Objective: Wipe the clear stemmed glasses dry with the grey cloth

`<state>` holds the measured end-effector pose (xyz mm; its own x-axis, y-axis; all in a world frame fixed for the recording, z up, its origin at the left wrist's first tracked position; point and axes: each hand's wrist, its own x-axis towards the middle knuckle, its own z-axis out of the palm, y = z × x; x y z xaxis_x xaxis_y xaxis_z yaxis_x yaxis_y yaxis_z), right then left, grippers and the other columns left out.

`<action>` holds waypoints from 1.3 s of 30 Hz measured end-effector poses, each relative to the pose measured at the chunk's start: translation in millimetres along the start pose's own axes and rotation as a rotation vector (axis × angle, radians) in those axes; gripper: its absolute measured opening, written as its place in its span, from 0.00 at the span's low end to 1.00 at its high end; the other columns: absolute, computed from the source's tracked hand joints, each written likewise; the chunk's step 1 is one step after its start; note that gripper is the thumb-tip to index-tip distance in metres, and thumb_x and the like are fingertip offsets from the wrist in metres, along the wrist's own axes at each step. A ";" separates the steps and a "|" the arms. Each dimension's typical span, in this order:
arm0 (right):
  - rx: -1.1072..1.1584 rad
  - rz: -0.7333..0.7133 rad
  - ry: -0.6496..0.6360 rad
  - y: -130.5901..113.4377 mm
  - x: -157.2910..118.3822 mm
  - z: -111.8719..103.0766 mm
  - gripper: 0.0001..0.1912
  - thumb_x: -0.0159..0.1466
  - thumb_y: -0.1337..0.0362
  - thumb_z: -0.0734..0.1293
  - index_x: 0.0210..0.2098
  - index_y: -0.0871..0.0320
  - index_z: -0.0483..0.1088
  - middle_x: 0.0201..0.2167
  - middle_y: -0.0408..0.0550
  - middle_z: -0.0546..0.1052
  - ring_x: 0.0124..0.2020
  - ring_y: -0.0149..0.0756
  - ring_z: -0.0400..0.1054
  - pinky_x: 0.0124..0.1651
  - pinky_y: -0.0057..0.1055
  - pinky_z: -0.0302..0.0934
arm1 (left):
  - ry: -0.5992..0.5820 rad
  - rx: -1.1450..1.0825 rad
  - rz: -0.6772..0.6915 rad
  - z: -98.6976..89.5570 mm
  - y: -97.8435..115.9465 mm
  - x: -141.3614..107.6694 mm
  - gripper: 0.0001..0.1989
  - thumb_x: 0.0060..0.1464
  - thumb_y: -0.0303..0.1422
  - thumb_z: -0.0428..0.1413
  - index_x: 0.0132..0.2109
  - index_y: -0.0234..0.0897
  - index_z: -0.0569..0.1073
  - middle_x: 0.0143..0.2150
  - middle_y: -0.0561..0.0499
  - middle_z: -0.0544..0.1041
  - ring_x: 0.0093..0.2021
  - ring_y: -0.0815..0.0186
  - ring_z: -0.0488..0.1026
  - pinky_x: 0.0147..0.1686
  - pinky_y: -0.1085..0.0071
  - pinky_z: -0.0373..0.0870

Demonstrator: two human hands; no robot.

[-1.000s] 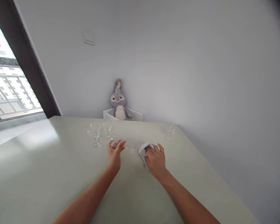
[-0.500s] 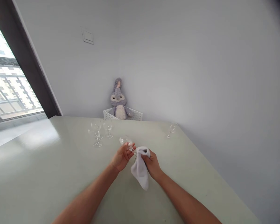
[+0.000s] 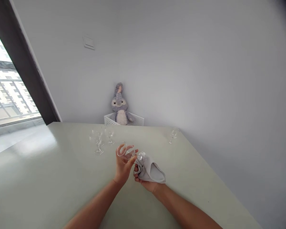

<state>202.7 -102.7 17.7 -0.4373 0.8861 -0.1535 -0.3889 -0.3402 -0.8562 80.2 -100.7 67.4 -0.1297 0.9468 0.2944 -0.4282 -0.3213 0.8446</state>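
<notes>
A clear stemmed glass (image 3: 126, 152) lies tilted between my hands, its bowl toward the left and its round foot toward the right. Around the bowl, the fingers of my left hand (image 3: 123, 163) are closed. My right hand (image 3: 145, 182) is turned palm up under a pale grey cloth (image 3: 152, 171) and grips it. The cloth's folds sit against the foot of the glass. Most of my right fingers are covered by the cloth.
Several clear stemmed glasses (image 3: 99, 144) stand upright to the left on the pale green table (image 3: 193, 190). Another glass (image 3: 174, 133) is near the right back edge. Behind the table, a plush rabbit (image 3: 121, 108) sits in a white perforated basket (image 3: 138, 120) by the wall.
My left hand has shifted from the stem side to wrap the bowl. My right hand has rolled palm up, carrying the cloth under the foot. The glass foot now shows above the cloth.
</notes>
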 end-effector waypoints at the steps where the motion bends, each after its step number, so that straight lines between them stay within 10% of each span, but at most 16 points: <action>1: -0.194 -0.042 0.008 -0.1 1.8 -2.6 0.21 0.57 0.47 0.53 0.31 0.56 0.66 0.28 0.48 0.70 0.25 0.33 0.63 0.27 0.31 0.56 | 0.001 0.003 0.018 -1.4 0.8 1.7 0.30 0.40 0.32 0.60 0.48 0.47 0.53 0.45 0.49 0.68 0.42 0.58 0.72 0.41 0.61 0.67; 11: -1.475 -0.532 0.188 -25.1 -3.8 -15.4 0.17 0.51 0.51 0.66 0.35 0.56 0.69 0.41 0.50 0.69 0.41 0.42 0.60 0.43 0.37 0.51 | 0.077 0.182 0.164 -15.7 -0.7 12.4 0.31 0.39 0.29 0.61 0.49 0.46 0.54 0.47 0.49 0.66 0.43 0.62 0.71 0.47 0.61 0.64; 17: -1.522 -0.799 0.399 -37.6 -4.9 -18.9 0.15 0.61 0.58 0.58 0.43 0.59 0.66 0.28 0.48 0.69 0.32 0.35 0.62 0.36 0.31 0.54 | -0.108 0.285 0.228 -16.2 -19.2 2.2 0.28 0.40 0.28 0.60 0.48 0.44 0.56 0.47 0.47 0.66 0.45 0.61 0.69 0.47 0.60 0.64; 26: -1.649 -0.541 0.292 -12.4 7.6 -27.4 0.08 0.58 0.62 0.59 0.32 0.58 0.67 0.28 0.45 0.73 0.28 0.31 0.65 0.29 0.25 0.51 | -0.288 0.675 0.248 -20.0 -47.5 -7.0 0.34 0.45 0.34 0.58 0.56 0.44 0.50 0.49 0.45 0.69 0.49 0.60 0.66 0.49 0.59 0.61; 32: -1.562 -0.276 0.688 -38.7 30.8 -68.9 0.09 0.57 0.62 0.59 0.33 0.58 0.68 0.23 0.44 0.74 0.26 0.32 0.66 0.30 0.24 0.51 | -0.324 1.015 0.235 -34.6 -61.7 5.2 0.31 0.48 0.42 0.52 0.57 0.43 0.51 0.51 0.45 0.67 0.50 0.59 0.65 0.47 0.58 0.62; 39: -1.441 -0.158 0.946 -81.8 57.6 -139.6 0.10 0.58 0.63 0.57 0.32 0.59 0.68 0.25 0.46 0.74 0.28 0.32 0.66 0.29 0.24 0.51 | -0.235 0.919 -0.042 -42.2 -68.2 15.8 0.18 0.52 0.43 0.46 0.48 0.41 0.64 0.43 0.47 0.72 0.46 0.60 0.68 0.44 0.61 0.62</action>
<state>322.5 20.1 10.0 0.3245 0.9230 0.2069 0.8318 -0.1743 -0.5270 69.6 -63.1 -4.5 0.0958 0.9626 0.2534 0.4563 -0.2687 0.8483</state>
